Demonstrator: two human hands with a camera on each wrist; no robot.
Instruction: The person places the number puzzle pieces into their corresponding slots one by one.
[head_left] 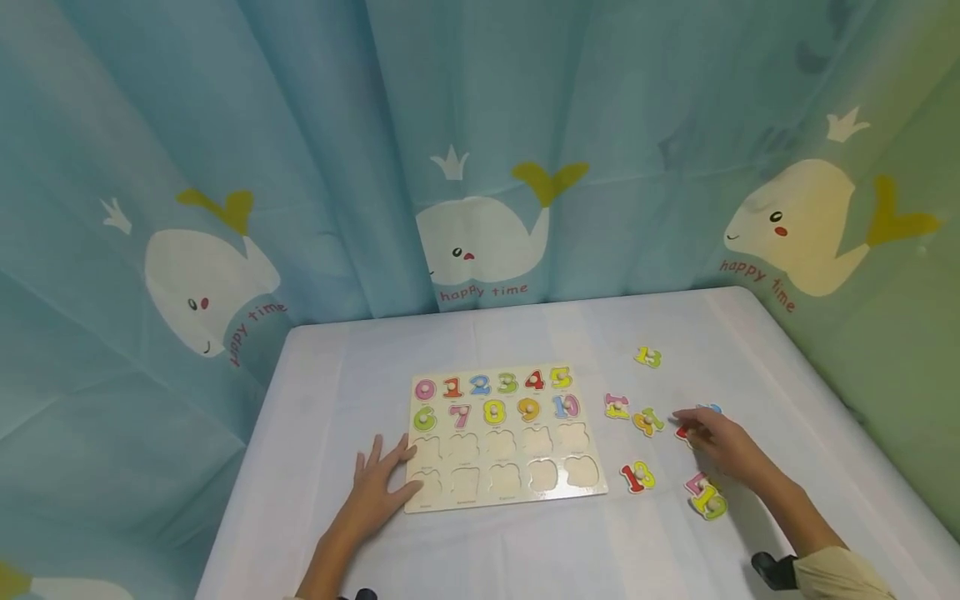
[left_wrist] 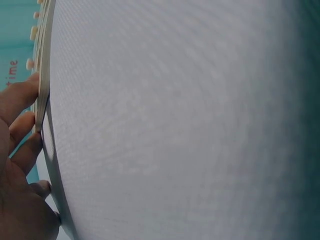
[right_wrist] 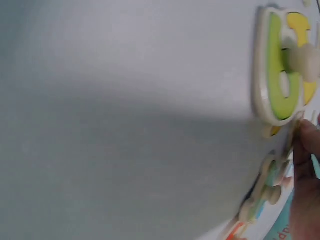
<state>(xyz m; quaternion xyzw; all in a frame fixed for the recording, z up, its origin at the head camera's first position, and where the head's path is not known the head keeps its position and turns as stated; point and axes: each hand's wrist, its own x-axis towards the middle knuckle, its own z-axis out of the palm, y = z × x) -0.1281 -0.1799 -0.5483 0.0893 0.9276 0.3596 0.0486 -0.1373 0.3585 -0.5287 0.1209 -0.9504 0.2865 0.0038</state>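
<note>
My left hand (head_left: 373, 487) rests at the left edge of the wooden number board (head_left: 487, 503), its fingers extended over the rim. Seen from the left wrist, the fingertips are right at the edge of the board (left_wrist: 45, 65). My right hand (head_left: 722, 442) is over a group of number pieces at the right, thumb and forefinger beside a red piece (head_left: 682, 433) partly hidden by them. A blue piece (head_left: 709, 408) shows behind the knuckles. In the right wrist view the fingertips are beside a thin piece seen edge-on; I cannot tell whether they pinch it. A yellow-and-green piece (right_wrist: 282, 75) with a knob lies near.
Numbers 0 to 10 fill the board's upper rows; the lower rows are bare recesses. On the white table (head_left: 540, 558) lie a 13 piece (head_left: 648, 357), a pink-and-yellow piece (head_left: 617, 406), an orange-and-green piece (head_left: 648, 422), a red-and-yellow piece (head_left: 637, 477) and a pink piece (head_left: 697, 482).
</note>
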